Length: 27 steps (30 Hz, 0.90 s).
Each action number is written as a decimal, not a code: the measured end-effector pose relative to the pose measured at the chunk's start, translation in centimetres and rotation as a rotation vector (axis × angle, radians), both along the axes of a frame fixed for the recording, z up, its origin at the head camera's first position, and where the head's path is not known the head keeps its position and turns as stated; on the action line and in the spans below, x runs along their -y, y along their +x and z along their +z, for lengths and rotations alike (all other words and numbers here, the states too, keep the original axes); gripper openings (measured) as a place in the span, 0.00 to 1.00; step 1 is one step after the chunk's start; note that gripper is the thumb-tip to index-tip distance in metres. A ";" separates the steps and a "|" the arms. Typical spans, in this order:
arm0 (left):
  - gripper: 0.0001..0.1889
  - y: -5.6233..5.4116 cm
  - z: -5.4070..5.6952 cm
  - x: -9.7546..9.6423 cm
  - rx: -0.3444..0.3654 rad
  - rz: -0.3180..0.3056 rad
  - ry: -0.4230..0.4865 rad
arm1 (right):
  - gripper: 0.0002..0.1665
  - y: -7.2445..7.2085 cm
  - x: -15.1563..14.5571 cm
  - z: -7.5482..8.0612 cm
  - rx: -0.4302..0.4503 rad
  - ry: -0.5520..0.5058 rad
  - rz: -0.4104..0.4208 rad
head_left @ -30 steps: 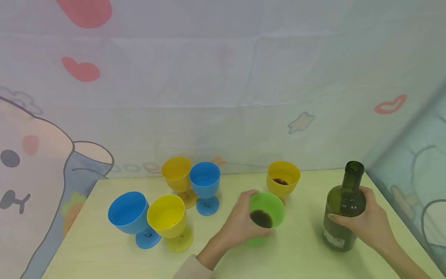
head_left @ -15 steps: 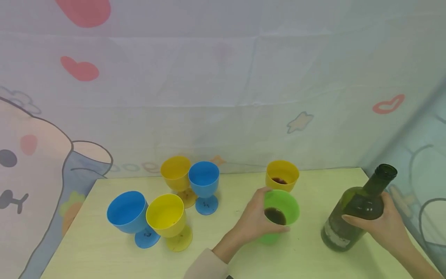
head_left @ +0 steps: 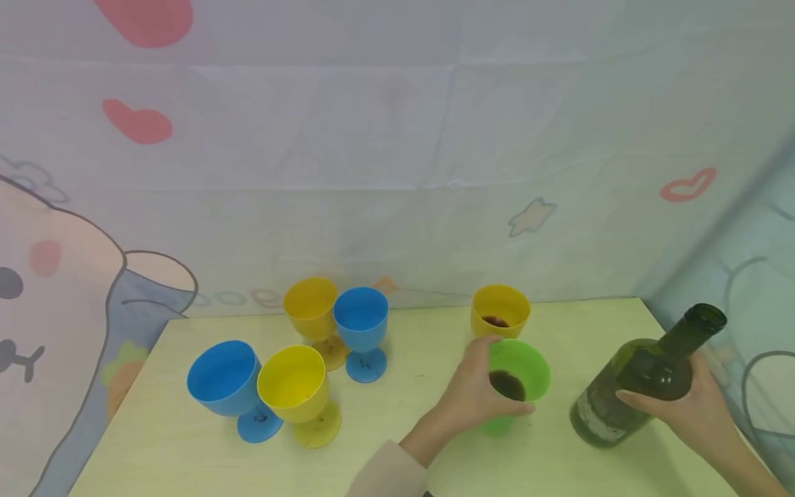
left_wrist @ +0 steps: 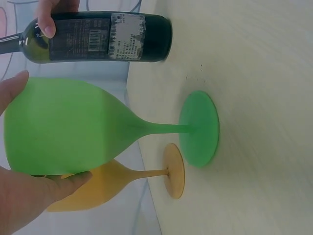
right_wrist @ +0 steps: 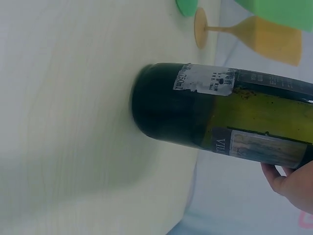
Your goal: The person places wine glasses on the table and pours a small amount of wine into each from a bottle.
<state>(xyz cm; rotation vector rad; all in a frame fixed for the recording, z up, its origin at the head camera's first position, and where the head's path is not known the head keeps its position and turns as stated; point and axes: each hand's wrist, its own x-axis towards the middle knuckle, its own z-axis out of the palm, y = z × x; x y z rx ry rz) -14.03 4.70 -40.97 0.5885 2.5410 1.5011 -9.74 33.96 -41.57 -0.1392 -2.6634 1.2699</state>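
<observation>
My left hand [head_left: 468, 397] grips the bowl of a green plastic goblet [head_left: 531, 369], thumb and fingers round its sides. Dark liquid lies in the goblet, and its round foot [left_wrist: 198, 128] shows close to the table. On the right, my right hand [head_left: 686, 407] holds a dark green glass wine bottle [head_left: 652, 373] round its upper body. The bottle leans to the right, its neck open and its base low at the tabletop. A torn white label [right_wrist: 205, 79] shows near its base. Some fingers of the right hand are hidden behind the bottle.
Just behind the green goblet stands a yellow goblet [head_left: 509, 300] with some dark liquid. To the left, two blue goblets [head_left: 362, 321] and two yellow goblets [head_left: 292, 383] stand on the pale table [head_left: 186, 462]. A printed cloth [head_left: 397, 138] hangs behind the table.
My left hand has moved the green goblet to the right, nearer the bottle. My right hand has tipped the bottle from upright over to the right, while its base stays in about the same place.
</observation>
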 end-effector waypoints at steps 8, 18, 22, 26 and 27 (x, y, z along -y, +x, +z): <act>0.49 -0.3 -0.2 -0.9 0.016 0.032 0.021 | 0.58 0.1 -0.1 -0.3 -0.018 0.014 -0.011; 0.50 -0.4 -0.3 -1.6 -0.002 0.067 0.039 | 0.55 0.2 0.1 -0.4 -0.029 0.039 -0.039; 0.50 -0.4 -0.5 -2.2 -0.013 0.079 0.051 | 0.54 0.2 0.0 -0.3 -0.035 0.037 -0.034; 0.51 -0.3 -0.6 -2.5 -0.010 0.096 0.056 | 0.56 0.2 0.1 -0.3 -0.021 0.019 -0.023; 0.51 -0.2 -0.6 -2.6 -0.006 0.099 0.054 | 0.56 0.3 0.1 -0.3 -0.014 0.017 -0.021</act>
